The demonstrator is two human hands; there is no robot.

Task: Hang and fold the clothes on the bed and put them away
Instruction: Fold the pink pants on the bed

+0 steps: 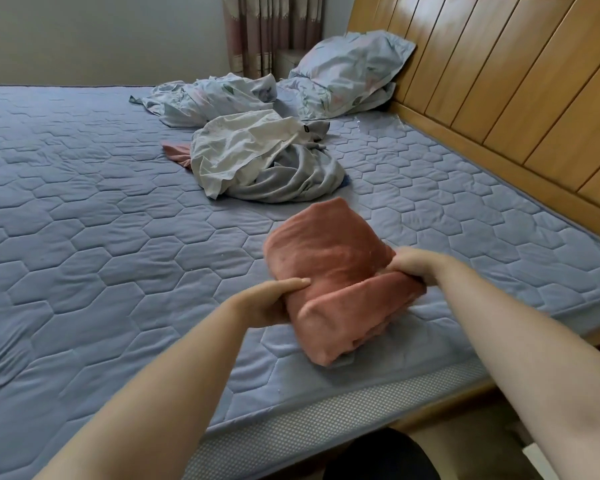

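Left hand (274, 301) and right hand (417, 268) grip folded pink garment (336, 271) at its sides, between them, on blue mattress (84, 202). Beyond hands: crumpled white and grey clothes (257, 161). Farther beyond, toward right: pillows (347, 71) against headboard (499, 81).

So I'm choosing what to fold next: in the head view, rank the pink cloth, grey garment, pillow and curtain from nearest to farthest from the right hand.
1. The pink cloth, folded, gripped by the right hand at the near edge of the bed.
2. The grey garment, in the heap mid-bed.
3. The pillow, against the headboard.
4. The curtain, beyond the bed.
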